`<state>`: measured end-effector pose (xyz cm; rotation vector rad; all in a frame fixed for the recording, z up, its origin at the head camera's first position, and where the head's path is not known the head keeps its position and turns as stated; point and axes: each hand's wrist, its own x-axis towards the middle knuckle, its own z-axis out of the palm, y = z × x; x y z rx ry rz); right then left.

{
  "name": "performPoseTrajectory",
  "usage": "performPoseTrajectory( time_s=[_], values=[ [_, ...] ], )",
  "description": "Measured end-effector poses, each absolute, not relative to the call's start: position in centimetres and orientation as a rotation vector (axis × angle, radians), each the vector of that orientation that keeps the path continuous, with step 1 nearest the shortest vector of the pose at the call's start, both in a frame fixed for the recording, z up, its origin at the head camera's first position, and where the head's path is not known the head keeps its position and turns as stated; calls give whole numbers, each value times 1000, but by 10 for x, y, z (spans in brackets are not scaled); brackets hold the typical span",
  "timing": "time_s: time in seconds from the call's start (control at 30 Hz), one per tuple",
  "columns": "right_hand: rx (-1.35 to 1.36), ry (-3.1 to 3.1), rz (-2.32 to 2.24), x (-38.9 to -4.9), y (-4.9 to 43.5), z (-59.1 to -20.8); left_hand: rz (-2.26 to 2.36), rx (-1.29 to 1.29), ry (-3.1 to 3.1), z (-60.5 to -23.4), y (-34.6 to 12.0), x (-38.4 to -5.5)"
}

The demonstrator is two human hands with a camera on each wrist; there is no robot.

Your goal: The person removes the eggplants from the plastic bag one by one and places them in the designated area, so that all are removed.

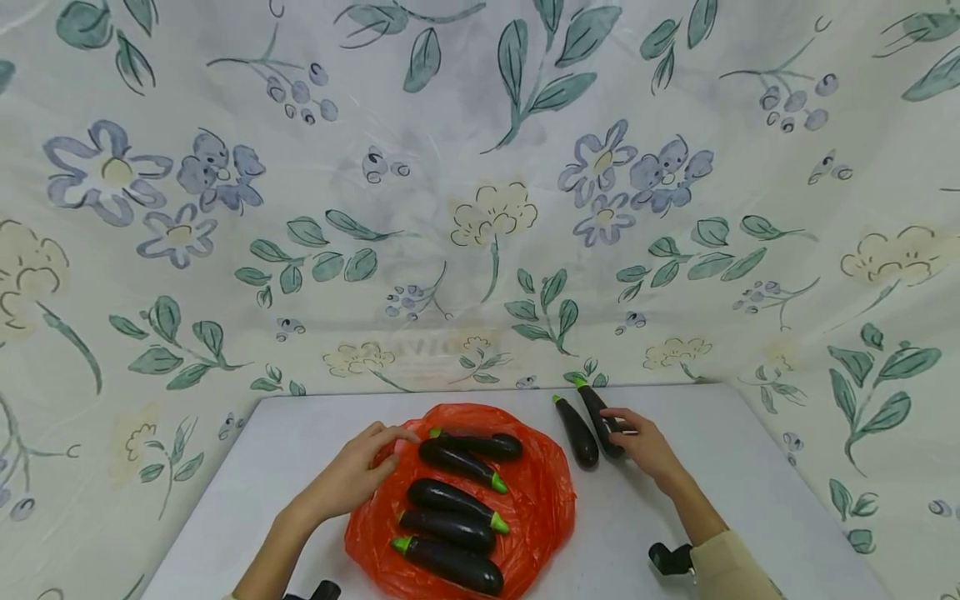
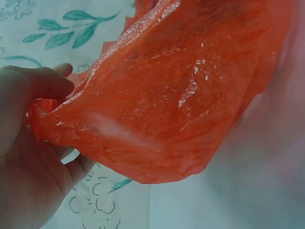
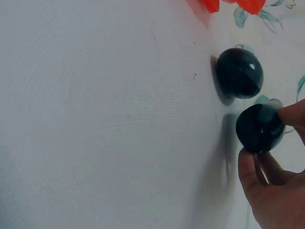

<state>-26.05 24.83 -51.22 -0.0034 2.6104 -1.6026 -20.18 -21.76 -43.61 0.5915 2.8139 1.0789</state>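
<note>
Eggplant (image 1: 595, 408) is in my right grip (image 1: 647, 448) in the head view, at the table's (image 1: 630, 512) far right, just beside a second eggplant (image 1: 578, 435) on its left. My hold is towards the blunt end, so the stem end could, I judge, swing and knock that neighbour. Left of both, a red plastic bag (image 1: 553, 492) lies spread, with five eggplants (image 1: 448, 500) in it, stems pointing different ways; my left grip (image 1: 352, 472) is at its left side.

In the left wrist view, that grip pinches the bag's bunched edge. The film looks thin: a hard tug might tear it or tip the contents, while letting go could drop the rim over them.

In the right wrist view, my fingertips pinch the eggplant's round, glossy end; smooth skin could slip if I squeeze unevenly. Whether it is off the table, I cannot tell.
</note>
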Motion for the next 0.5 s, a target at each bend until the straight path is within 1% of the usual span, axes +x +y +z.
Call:
performPoseTrajectory(
  time_s=[0.5],
  values=[
    [3,2564,-1557,-259,250,-517,1065,619,2811,-437,-217,-201]
  ],
)
